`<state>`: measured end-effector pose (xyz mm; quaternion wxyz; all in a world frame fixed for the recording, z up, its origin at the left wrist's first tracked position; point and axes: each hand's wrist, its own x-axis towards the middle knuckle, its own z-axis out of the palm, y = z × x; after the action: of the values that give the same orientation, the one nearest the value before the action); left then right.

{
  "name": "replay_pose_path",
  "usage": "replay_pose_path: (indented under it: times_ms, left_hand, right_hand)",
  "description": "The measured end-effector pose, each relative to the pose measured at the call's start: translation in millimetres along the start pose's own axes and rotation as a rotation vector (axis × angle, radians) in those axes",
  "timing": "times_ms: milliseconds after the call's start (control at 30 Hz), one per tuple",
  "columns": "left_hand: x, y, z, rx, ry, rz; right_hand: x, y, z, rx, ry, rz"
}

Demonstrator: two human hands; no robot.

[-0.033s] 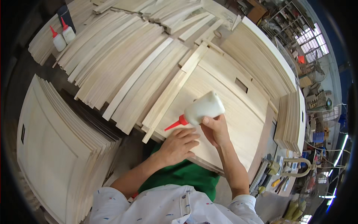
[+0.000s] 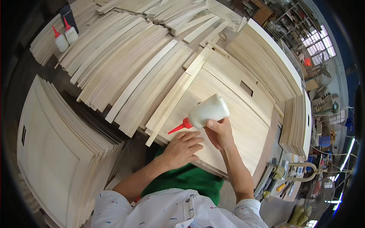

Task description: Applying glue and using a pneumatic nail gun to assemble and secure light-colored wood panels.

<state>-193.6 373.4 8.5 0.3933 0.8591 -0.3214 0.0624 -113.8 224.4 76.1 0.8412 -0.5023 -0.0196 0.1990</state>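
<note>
My right hand (image 2: 222, 133) is wrapped round a white squeeze bottle (image 2: 209, 110) with a red pointed nozzle (image 2: 179, 126). The bottle is tilted, its nozzle pointing down and left above the near left part of a pale wooden panel (image 2: 243, 142). Just below the nozzle, my left hand (image 2: 182, 150) rests with fingers stretched out at the panel's near edge, holding nothing. A wooden strip (image 2: 167, 108) runs along the panel's left side. Whether the nozzle touches anything cannot be made out.
Long wooden slats (image 2: 125, 72) lie in rows to the left. Two more red-tipped bottles (image 2: 61, 42) stand far left beside a dark cylinder (image 2: 68, 18). Stacked panels stand near left (image 2: 57, 152) and at the right (image 2: 294, 125). Clamps and tools (image 2: 283, 186) lie lower right.
</note>
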Motion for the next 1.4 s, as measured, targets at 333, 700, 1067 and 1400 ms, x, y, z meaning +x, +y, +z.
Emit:
replay_pose_path:
  times_ms: [333,700,1067,1400]
  left_hand:
    - [12,-15,-7,0.035,0.095,0.014]
    - [3,-7,-2,-0.010,0.060,-0.014]
    - [5,-8,-6,-0.010,0.054,-0.022]
    - [10,-7,-11,-0.035,0.059,-0.017]
  right_hand:
    - [26,-4,8,-0.139,-0.057,-0.063]
    - [22,14,8,-0.149,-0.013,-0.052]
    - [25,18,6,-0.130,-0.048,-0.057]
    - [40,6,-6,-0.182,0.006,-0.130]
